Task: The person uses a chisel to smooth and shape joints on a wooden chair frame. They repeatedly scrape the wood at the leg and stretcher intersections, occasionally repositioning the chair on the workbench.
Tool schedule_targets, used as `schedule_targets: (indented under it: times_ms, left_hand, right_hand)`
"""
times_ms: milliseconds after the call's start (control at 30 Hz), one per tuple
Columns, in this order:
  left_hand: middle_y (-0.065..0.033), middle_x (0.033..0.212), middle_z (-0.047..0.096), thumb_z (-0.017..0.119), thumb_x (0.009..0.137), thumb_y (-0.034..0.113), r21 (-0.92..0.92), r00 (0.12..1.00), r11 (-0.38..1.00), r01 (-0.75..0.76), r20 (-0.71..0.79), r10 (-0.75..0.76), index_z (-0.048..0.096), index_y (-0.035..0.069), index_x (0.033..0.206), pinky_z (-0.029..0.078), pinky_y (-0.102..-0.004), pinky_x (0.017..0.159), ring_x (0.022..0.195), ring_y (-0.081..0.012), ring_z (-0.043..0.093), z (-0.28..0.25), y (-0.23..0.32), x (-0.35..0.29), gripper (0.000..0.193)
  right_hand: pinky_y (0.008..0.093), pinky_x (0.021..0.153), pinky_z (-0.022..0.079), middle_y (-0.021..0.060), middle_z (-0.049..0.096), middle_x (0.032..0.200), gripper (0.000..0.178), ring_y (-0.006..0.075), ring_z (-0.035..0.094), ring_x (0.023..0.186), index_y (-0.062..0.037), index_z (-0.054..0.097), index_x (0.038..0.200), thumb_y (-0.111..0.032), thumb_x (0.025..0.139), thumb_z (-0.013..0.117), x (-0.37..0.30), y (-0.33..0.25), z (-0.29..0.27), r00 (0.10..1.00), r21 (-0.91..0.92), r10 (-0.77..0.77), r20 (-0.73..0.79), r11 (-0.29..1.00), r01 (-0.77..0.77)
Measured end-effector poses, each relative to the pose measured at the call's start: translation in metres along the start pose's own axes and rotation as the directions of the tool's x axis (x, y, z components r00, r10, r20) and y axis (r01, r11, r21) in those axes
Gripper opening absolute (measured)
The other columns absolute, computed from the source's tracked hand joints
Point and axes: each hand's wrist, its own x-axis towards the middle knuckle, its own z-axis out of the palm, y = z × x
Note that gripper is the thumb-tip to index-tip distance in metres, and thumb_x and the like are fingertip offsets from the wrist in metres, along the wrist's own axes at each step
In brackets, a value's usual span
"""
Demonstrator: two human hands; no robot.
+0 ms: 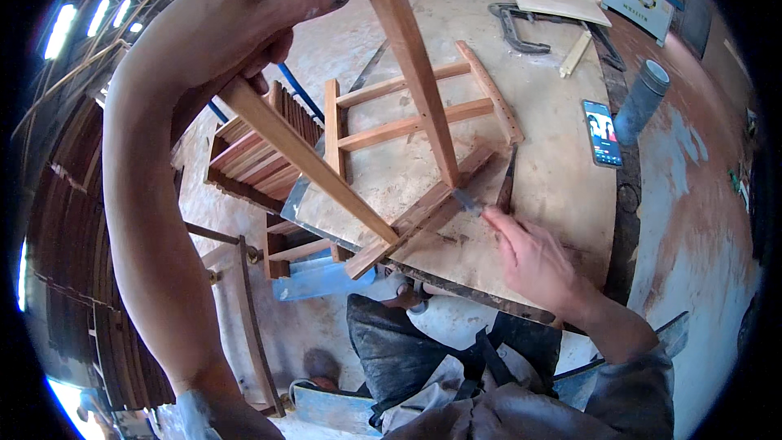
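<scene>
Wooden frame [413,73] slanted down from the gripping left hand [220,24], its bottom rail [417,217] lying up-left of the nearer right hand [539,265], which held a small tool [467,200].

The wooden frame [422,90] is reddish-brown, the tabletop [562,220] pale tan, the cylinder [642,104] grey-blue.

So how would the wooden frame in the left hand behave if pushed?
The wooden frame is probably stiff: its bars look straight and solid. It might tip if the left hand let go, since it stands on one narrow bar. Its matte-looking surface probably isn't very slippery.
</scene>
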Motion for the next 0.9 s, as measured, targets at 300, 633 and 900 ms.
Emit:
schedule_targets:
  times_ms: [300, 633, 900]
  left_hand:
    - [-0.0051, 0.068, 0.067, 0.058, 0.098, 0.066, 0.280, 0.960, 0.924, 0.260, 0.025, -0.277, 0.071, 0.005, 0.123, 0.056, -0.0353, 0.060, 0.060, -0.0154, 0.067, -0.012, 0.065, -0.019, 0.067]
    - [-0.0049, 0.067, 0.063, 0.066, 0.099, 0.057, -0.113, 0.924, 0.935, 0.335, 0.236, -0.302, 0.065, 0.002, 0.136, 0.054, -0.0311, 0.054, 0.061, -0.0127, 0.065, -0.032, 0.066, -0.015, 0.066]
    - [-0.0035, 0.066, 0.060, 0.071, 0.097, 0.051, 0.136, 0.983, 0.974, 0.181, -0.039, -0.178, 0.065, -0.002, 0.134, 0.048, -0.0317, 0.050, 0.055, -0.0117, 0.054, -0.010, 0.057, -0.035, 0.064]
  right_hand:
    - [0.0515, 0.072, 0.051, 0.0234, 0.061, 0.086, 0.049, 0.0434, 0.064, 0.081, -0.0031, 0.057, 0.144, -0.001, 0.096, 0.055, 0.021, -0.016, 0.018, 0.999, -0.070, -0.048, 0.015, 0.996, 0.049]
    - [0.0525, 0.071, 0.052, 0.0264, 0.064, 0.086, 0.051, 0.0442, 0.066, 0.080, -0.0040, 0.059, 0.143, 0.004, 0.093, 0.056, 0.040, -0.018, 0.026, 0.999, -0.084, -0.047, 0.016, 0.995, 0.048]
    - [0.0517, 0.072, 0.052, 0.0269, 0.065, 0.086, 0.048, 0.0442, 0.067, 0.080, -0.0006, 0.061, 0.140, 0.003, 0.092, 0.057, 0.034, -0.026, 0.023, 0.998, -0.089, -0.017, 0.065, 0.996, 0.023]
